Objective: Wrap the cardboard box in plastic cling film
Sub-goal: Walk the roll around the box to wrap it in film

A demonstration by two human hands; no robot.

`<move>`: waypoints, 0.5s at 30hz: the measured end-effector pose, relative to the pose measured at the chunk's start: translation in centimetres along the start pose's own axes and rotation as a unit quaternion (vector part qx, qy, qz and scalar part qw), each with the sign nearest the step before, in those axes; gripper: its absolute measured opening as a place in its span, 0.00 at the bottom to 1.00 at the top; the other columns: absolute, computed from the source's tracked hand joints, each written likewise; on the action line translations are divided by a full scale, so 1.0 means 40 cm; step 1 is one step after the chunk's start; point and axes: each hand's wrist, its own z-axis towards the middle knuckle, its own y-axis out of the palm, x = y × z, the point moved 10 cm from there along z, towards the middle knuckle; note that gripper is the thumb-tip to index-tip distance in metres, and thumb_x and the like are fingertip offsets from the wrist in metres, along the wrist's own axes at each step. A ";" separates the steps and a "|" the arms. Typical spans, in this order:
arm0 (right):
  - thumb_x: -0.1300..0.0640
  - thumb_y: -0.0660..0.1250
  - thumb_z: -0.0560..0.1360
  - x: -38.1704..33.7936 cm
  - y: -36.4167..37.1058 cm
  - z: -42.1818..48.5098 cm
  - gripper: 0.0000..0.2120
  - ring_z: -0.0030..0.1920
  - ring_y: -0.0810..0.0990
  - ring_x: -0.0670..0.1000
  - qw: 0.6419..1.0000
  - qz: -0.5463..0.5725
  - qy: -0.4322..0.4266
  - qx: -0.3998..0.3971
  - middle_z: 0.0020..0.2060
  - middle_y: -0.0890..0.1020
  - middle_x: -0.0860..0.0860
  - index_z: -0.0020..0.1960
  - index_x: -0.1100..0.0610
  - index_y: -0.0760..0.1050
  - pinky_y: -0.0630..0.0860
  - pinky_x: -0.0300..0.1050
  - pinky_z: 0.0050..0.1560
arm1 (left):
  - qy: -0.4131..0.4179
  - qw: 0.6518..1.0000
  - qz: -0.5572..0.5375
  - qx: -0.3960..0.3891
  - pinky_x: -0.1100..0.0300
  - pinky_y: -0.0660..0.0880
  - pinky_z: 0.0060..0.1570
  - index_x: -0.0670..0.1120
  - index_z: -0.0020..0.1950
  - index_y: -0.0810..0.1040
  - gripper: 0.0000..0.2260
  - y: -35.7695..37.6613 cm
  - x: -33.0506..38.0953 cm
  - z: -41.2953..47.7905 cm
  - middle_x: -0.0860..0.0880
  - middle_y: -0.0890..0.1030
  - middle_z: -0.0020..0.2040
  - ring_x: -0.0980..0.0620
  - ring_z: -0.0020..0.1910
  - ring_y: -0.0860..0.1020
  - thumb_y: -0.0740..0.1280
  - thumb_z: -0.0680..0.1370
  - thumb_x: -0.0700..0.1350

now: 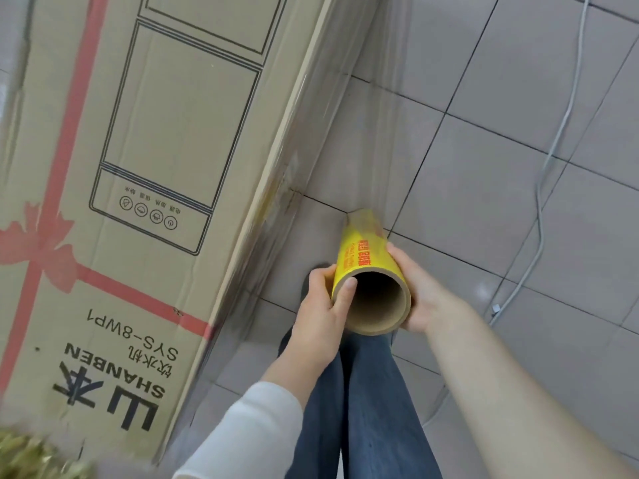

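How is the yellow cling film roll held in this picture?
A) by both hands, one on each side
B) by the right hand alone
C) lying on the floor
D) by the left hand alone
A: the left hand and the right hand each grip one side of the cling film roll.

head view, looking steeply down, close-up

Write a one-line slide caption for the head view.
Left hand and right hand hold a yellow cling film roll, its clear film stretched to the edge of the cardboard box.
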 end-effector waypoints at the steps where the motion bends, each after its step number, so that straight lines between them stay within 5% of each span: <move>1: 0.35 0.65 0.70 0.004 -0.011 -0.002 0.30 0.41 0.83 0.58 1.000 -0.013 0.002 0.011 0.42 0.85 0.59 0.60 0.58 0.75 0.80 0.49 0.38 | -0.007 1.000 0.007 -0.004 0.69 0.66 0.48 0.52 0.67 0.62 0.20 -0.003 -0.006 -0.002 0.57 0.70 0.61 0.58 0.61 0.70 0.58 0.77 0.57; 6: 0.37 0.66 0.71 0.041 -0.007 -0.012 0.27 0.38 0.83 0.57 0.996 -0.091 0.009 -0.016 0.39 0.85 0.58 0.55 0.60 0.79 0.81 0.47 0.37 | 0.036 0.990 0.076 -0.114 0.63 0.56 0.65 0.58 0.74 0.51 0.34 0.015 0.021 0.013 0.56 0.52 0.76 0.56 0.73 0.57 0.62 0.72 0.62; 9: 0.39 0.61 0.74 0.054 0.002 -0.013 0.23 0.34 0.82 0.55 0.997 -0.079 -0.002 -0.022 0.31 0.84 0.57 0.45 0.60 0.78 0.79 0.45 0.35 | 0.060 0.975 0.161 -0.140 0.65 0.59 0.60 0.56 0.73 0.59 0.26 0.018 0.027 0.020 0.53 0.63 0.73 0.55 0.67 0.65 0.60 0.76 0.57; 15: 0.38 0.60 0.75 0.114 0.014 0.005 0.26 0.45 0.82 0.58 0.999 0.041 -0.020 -0.017 0.43 0.85 0.59 0.58 0.59 0.77 0.78 0.51 0.45 | 0.047 0.997 0.050 -0.037 0.66 0.66 0.54 0.51 0.69 0.65 0.22 -0.031 -0.061 -0.013 0.53 0.73 0.62 0.54 0.61 0.72 0.60 0.77 0.57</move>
